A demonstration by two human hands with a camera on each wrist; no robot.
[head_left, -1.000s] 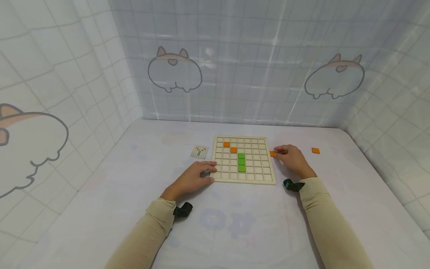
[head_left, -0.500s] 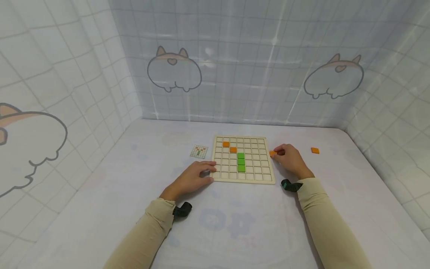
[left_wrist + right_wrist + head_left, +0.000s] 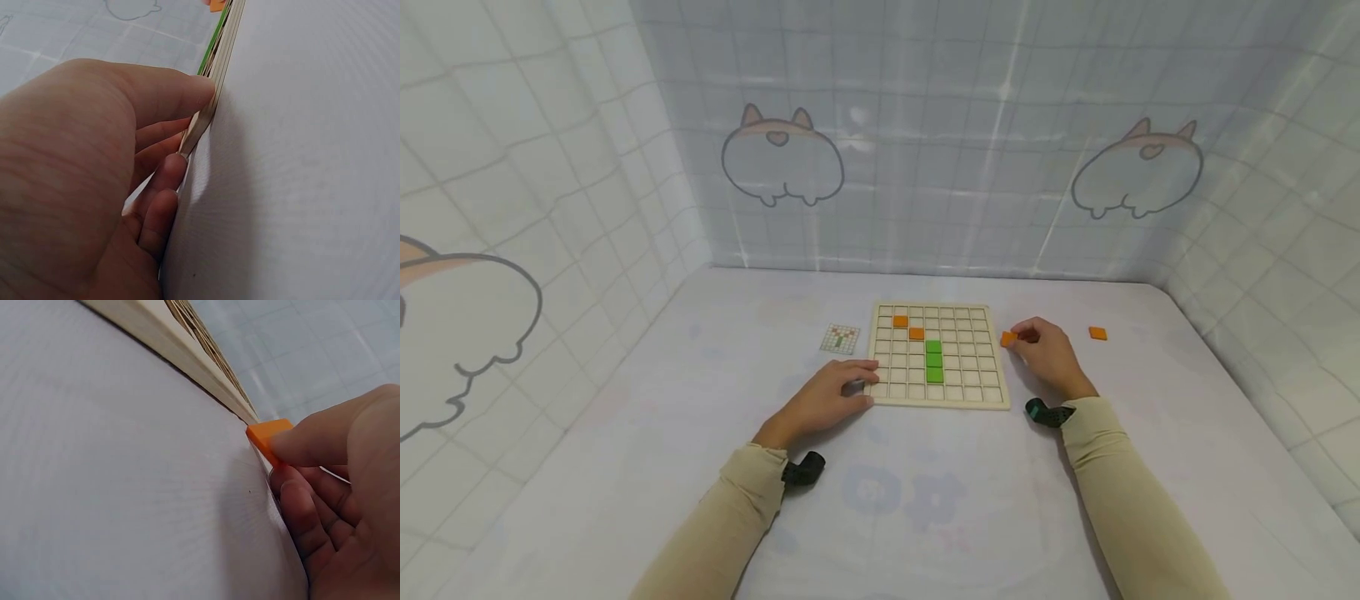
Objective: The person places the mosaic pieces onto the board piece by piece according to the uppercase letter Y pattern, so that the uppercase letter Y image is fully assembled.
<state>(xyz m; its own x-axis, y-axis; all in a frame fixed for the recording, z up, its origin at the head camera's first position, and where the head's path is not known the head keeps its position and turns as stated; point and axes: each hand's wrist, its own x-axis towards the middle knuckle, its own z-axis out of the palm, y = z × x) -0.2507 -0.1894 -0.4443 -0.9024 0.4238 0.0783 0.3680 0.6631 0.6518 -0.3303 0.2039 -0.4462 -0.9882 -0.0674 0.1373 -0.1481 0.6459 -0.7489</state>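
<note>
A wooden grid board (image 3: 970,398) lies on the table, with two orange square tiles (image 3: 900,321) set diagonally and a column of green tiles (image 3: 934,360) in its cells. At its left edge rests my left hand (image 3: 827,396), index and middle fingers over the rim. Its thumb (image 3: 181,94) touches the board near the front left corner. My right hand (image 3: 1048,358) pinches an orange tile (image 3: 270,434) between thumb and fingertips, just beside the board's right edge. In the right wrist view that tile is tilted, and the thumb covers part of it.
A small pattern card (image 3: 839,339) with a coloured grid lies left of the board. Another orange tile (image 3: 1098,333) lies to the right of my right hand. Pale cloth walls (image 3: 925,192) with cartoon animal prints enclose the table (image 3: 895,517) at the back and sides.
The orange tile in my right hand has tilted up slightly in the fingertips, still beside the board. The left hand stays at the board's edge. The whole head view has shifted a little.
</note>
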